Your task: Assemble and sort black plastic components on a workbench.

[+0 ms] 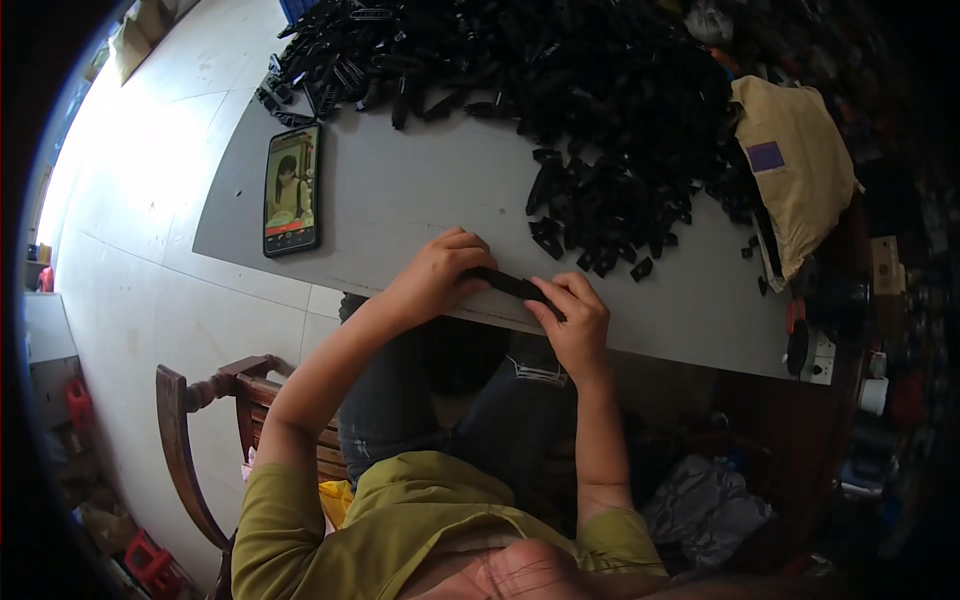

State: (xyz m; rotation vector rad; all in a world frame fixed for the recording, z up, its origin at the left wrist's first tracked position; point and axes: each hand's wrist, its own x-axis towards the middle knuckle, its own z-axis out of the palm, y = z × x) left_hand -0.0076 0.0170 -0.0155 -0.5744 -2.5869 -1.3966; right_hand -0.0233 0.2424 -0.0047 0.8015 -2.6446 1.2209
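Between my two hands, just over the front edge of the grey table (pixel 420 185), is a slim black plastic piece (pixel 508 283). My left hand (pixel 445 272) is closed on its left end, with the fingertips partly hidden behind the hand. At its right end, my right hand (pixel 572 312) pinches it between thumb and fingers. The piece lies slightly tilted, lower on the right. Beyond my hands, small black plastic parts (pixel 620 200) are strewn on the table, and a large heap of longer black pieces (pixel 450 50) covers its far side.
A phone (pixel 291 190) with a lit screen lies at the table's left. A beige cloth bag (pixel 800 170) sits at the right edge, near a white power strip (pixel 822 358). To my left is a wooden chair frame (pixel 180 440); a grey plastic bag (pixel 705 510) lies low on the right.
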